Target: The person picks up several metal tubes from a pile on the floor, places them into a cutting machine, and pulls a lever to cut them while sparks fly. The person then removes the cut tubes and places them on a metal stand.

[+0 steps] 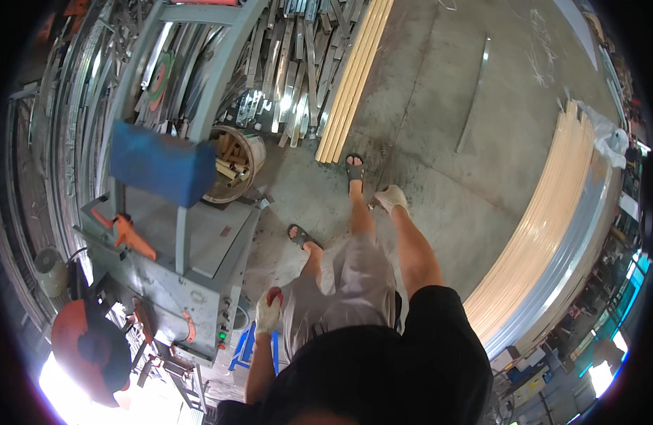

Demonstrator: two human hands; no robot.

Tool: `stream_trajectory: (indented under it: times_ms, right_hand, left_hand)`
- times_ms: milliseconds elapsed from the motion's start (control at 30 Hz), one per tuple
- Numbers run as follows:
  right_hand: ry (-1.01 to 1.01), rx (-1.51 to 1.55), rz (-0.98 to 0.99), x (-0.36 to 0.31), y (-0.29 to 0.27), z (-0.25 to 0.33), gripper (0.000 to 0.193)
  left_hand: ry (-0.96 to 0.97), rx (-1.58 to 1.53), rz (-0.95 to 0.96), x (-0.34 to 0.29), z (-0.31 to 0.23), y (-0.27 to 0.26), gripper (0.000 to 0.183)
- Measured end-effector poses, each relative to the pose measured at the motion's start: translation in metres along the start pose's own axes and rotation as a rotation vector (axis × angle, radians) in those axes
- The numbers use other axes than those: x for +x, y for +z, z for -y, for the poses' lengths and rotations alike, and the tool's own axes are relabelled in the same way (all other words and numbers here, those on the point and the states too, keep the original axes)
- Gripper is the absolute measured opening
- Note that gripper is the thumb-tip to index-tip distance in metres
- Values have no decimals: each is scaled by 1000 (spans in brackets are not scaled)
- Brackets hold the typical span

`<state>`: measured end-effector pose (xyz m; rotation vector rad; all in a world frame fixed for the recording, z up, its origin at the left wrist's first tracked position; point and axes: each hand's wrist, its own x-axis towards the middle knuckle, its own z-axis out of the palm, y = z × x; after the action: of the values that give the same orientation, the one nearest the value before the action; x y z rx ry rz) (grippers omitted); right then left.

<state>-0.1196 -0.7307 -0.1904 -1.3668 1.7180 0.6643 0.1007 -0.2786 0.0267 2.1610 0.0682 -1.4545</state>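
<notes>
While the right hand (391, 198) hangs low ahead of the torso over the concrete floor (439, 152), the left hand (267, 317) sits back near the left thigh. Both gloved. Right: fingers look bent inward; can't tell if they pinch anything. Left: fingers curled by a dark red patch (274, 296); can't tell if that's a held object or part of the glove.

Closest long stock to right hand: tan profiles (353, 85), side by side on the floor, ahead and slightly left of it, not touching. Long axis runs away from the person, far end leaning right, near ends toward the feet.

Right of right hand, well apart: larger tan profile bundle (530, 237), long axis also fore-aft, bowed by the lens, grey profiles (568, 244) alongside. Ahead-right: lone metal strip (475, 95), roughly parallel.

Left of left hand: grey machine (207, 244), blue guard (160, 166), orange handle (134, 239). Ahead of left hand: bucket (258, 152) with tan offcuts (231, 161).
</notes>
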Motion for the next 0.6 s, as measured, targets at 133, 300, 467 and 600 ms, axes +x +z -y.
stream_trajectory:
  times_ms: [133, 300, 467, 600]
  right_hand:
    - [-12, 69, 63, 129, 60, 61, 25]
    - [123, 77, 257, 283, 133, 123, 46]
    - [125, 180, -125, 356, 200, 181, 76]
    - [155, 207, -224, 371, 233, 180, 85]
  left_hand:
    - [-145, -46, -84, 40, 22, 72, 29]
    - [-370, -85, 90, 124, -34, 177, 34]
    - [-386, -373, 124, 193, -95, 246, 38]
    - [-425, -421, 88, 214, -121, 259, 40]
